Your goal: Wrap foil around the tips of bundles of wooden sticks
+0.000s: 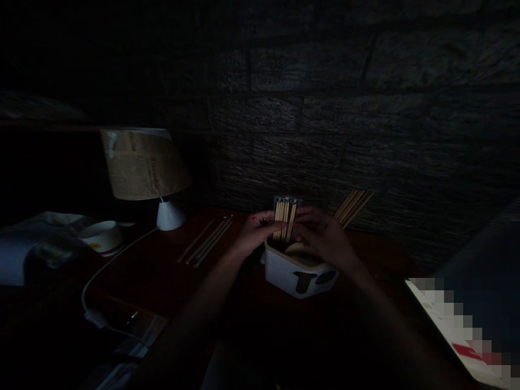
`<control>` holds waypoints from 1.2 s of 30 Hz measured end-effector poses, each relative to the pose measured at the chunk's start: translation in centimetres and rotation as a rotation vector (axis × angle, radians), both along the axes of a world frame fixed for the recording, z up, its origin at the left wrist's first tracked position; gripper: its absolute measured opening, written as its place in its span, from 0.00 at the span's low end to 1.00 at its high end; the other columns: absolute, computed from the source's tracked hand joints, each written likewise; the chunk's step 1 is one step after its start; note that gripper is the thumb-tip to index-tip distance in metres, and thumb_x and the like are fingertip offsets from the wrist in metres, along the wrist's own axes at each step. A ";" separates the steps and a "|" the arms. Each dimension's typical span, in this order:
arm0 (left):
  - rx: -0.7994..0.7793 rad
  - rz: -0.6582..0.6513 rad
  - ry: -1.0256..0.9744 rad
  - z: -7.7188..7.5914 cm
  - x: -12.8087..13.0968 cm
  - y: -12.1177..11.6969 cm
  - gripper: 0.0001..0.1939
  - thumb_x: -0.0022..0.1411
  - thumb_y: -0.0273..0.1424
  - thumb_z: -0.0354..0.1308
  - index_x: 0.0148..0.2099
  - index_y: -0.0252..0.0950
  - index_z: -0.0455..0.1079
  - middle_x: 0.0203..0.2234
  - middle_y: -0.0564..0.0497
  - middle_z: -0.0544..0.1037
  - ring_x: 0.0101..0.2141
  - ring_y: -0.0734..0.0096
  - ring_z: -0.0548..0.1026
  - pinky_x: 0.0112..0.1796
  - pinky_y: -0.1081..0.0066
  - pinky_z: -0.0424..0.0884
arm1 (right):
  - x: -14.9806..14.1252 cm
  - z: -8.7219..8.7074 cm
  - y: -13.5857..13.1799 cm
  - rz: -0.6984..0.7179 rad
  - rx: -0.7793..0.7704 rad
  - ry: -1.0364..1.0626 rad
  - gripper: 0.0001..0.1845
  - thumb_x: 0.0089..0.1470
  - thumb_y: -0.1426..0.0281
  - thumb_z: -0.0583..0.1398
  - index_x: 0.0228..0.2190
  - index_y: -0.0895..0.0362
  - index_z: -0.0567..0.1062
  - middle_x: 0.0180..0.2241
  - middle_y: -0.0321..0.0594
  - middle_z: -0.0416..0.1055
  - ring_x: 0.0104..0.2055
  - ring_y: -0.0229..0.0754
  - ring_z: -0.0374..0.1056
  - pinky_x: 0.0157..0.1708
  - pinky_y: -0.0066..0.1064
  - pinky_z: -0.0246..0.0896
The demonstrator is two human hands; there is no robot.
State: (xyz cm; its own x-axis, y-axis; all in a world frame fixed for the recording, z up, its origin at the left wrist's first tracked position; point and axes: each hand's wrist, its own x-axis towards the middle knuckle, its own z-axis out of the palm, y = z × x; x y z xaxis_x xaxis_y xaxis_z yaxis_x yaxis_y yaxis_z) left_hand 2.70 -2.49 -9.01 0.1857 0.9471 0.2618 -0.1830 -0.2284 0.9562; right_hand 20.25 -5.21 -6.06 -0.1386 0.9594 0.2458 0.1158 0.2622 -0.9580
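Note:
In the dim head view, a bundle of light wooden chopsticks (280,214) in a clear plastic wrapper stands upright over a white container (280,273) with dark patches on its front. My left hand (260,230) grips the bundle from the left, thumb across its front. From the right, my right hand (325,235) closes its fingers and thumb at the bundle's edge; its fingertips are partly lost in shadow. More wooden chopsticks (353,208) slant up behind my right hand, their lower ends hidden. Something pale and rounded (303,252) shows inside the container.
Several wrapped chopsticks (207,244) lie on the dark reddish table (142,276), left of my hands. Beyond them stands a lamp (148,165) with a newsprint shade, its white cord trailing forward. A white bowl (101,238) sits farther left. A brick wall (276,119) rises behind.

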 end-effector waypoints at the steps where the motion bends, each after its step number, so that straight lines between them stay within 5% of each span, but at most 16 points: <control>1: 0.000 -0.001 0.000 0.0 0.0 0.0 0.20 0.47 0.35 0.73 0.43 0.33 0.80 0.35 0.47 0.84 0.36 0.65 0.78 0.40 0.69 0.70 | 0.0 0.0 0.0 0.002 -0.007 -0.003 0.17 0.49 0.67 0.66 0.42 0.55 0.72 0.35 0.37 0.74 0.23 0.34 0.70 0.18 0.26 0.65; 19: 0.054 0.092 0.041 -0.6 -1.1 0.2 0.12 0.50 0.36 0.71 0.35 0.35 0.79 0.29 0.54 0.80 0.31 0.74 0.73 0.35 0.74 0.65 | 0.3 -0.2 0.2 0.002 0.088 -0.013 0.12 0.49 0.65 0.66 0.36 0.55 0.76 0.33 0.37 0.75 0.25 0.34 0.68 0.24 0.27 0.67; 36: 0.062 0.106 0.068 -0.7 -0.8 0.1 0.13 0.49 0.37 0.71 0.36 0.35 0.79 0.31 0.53 0.81 0.33 0.70 0.74 0.37 0.72 0.66 | 0.1 -0.2 0.4 -0.017 0.083 -0.033 0.10 0.47 0.65 0.66 0.32 0.56 0.75 0.29 0.36 0.75 0.23 0.35 0.68 0.24 0.28 0.67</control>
State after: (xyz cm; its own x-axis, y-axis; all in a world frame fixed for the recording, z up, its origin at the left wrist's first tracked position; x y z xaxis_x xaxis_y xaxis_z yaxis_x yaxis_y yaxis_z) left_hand 1.92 -2.39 -9.71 0.1050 0.9446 0.3110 -0.0902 -0.3024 0.9489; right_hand 20.40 -4.82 -6.27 -0.1320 0.9382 0.3199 0.1516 0.3380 -0.9288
